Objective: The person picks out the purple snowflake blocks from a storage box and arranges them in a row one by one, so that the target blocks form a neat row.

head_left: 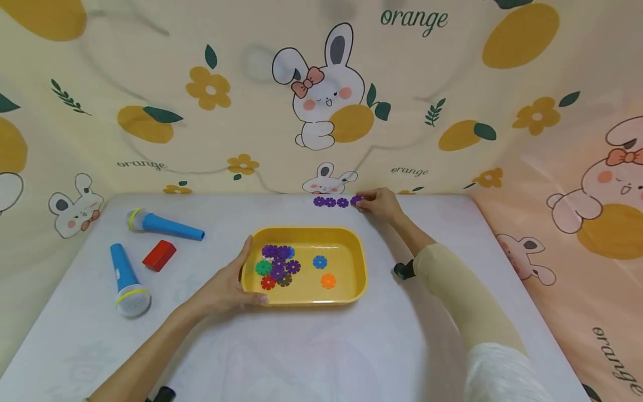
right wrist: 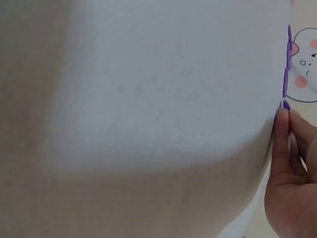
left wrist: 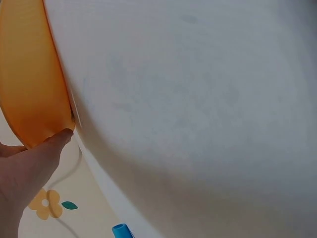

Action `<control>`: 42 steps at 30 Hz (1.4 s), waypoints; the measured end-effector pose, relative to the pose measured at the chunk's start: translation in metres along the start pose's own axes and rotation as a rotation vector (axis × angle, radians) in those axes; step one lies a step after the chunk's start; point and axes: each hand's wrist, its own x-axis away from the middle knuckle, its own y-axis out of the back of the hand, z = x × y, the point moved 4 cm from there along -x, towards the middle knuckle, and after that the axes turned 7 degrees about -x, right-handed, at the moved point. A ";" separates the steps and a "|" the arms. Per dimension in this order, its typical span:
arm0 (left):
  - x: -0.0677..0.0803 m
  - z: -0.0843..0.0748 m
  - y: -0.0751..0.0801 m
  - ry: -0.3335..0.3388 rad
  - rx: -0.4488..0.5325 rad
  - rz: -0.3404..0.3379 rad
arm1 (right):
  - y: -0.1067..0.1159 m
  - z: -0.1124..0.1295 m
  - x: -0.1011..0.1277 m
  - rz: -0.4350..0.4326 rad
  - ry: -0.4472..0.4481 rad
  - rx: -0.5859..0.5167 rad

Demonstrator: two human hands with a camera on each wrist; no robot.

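A yellow tray (head_left: pixel 354 254) sits mid-table with several snowflake discs in it: a purple cluster (head_left: pixel 278 259), plus green, red, blue (head_left: pixel 319 261) and orange (head_left: pixel 328 281) ones. My left hand (head_left: pixel 240 279) grips the tray's front-left corner; the left wrist view shows a fingertip (left wrist: pixel 54 141) pressed on the tray wall (left wrist: pixel 29 74). A row of purple discs (head_left: pixel 330 202) lies at the table's far edge. My right hand (head_left: pixel 365 204) pinches the rightmost purple disc (head_left: pixel 356 200) of that row. In the right wrist view, that disc (right wrist: pixel 287 104) sits at my fingertips (right wrist: pixel 282 124).
Two blue toy microphones (head_left: pixel 168 226) (head_left: pixel 125 279) and a red block (head_left: pixel 159 255) lie on the white table's left side. A rabbit-and-orange printed cloth (head_left: pixel 321 100) walls the back and sides. A microphone tip (left wrist: pixel 121 231) shows in the left wrist view.
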 end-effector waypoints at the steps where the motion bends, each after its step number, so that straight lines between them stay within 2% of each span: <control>1: 0.000 0.000 0.000 0.001 -0.001 -0.001 | 0.000 0.000 0.000 0.007 -0.015 -0.013; 3: 0.000 0.000 0.000 -0.002 -0.007 -0.003 | -0.001 -0.001 -0.001 0.016 -0.050 -0.034; 12: -0.001 0.001 0.000 0.007 -0.006 0.001 | -0.004 -0.002 -0.003 0.018 -0.105 -0.035; 22: 0.000 0.001 0.000 0.014 -0.022 0.000 | -0.004 -0.002 -0.001 0.039 -0.063 -0.064; 28: -0.001 -0.001 0.001 0.010 -0.030 0.001 | -0.005 0.010 0.012 0.004 0.023 -0.180; 31: -0.002 -0.002 0.001 0.009 -0.035 0.000 | -0.008 0.023 0.023 0.021 0.084 -0.270; 34: -0.002 -0.002 0.001 0.006 -0.044 0.003 | -0.014 0.037 0.035 0.054 0.118 -0.316; 42: -0.002 -0.006 0.004 -0.059 -0.057 -0.003 | -0.036 0.075 0.069 0.154 0.205 -0.309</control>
